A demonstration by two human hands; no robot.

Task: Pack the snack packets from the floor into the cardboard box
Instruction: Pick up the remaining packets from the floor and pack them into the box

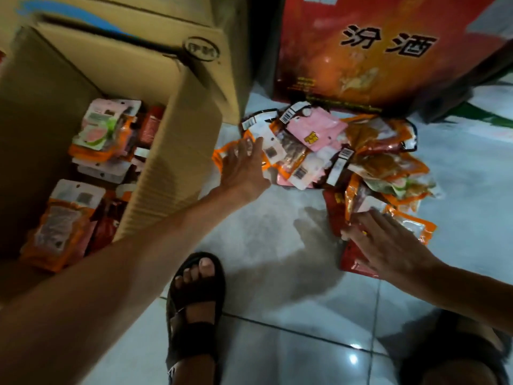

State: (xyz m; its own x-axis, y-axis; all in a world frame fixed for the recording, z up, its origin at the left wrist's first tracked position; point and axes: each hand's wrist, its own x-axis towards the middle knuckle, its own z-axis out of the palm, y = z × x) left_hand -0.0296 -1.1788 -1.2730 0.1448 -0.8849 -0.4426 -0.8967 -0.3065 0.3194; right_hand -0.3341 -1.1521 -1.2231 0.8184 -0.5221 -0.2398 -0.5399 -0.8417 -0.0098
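Note:
A pile of orange, pink and red snack packets [347, 159] lies on the tiled floor in front of a red carton. The open cardboard box [177, 151] stands at the left, with several packets [94, 134] inside it. My left hand [244, 168] stretches out with straight fingers over the pile's left edge, touching an orange packet [222, 155]. At the pile's near right corner, my right hand [388, 243] lies with spread fingers on a red packet [352, 262] and an orange one. Neither hand grips anything that I can see.
A big red carton [383, 51] with black characters stands behind the pile. More brown cartons [116, 12] are stacked behind the open box. My sandalled foot [197, 295] is on the glossy tiles between box and pile, and my knee [449, 351] shows at the bottom right.

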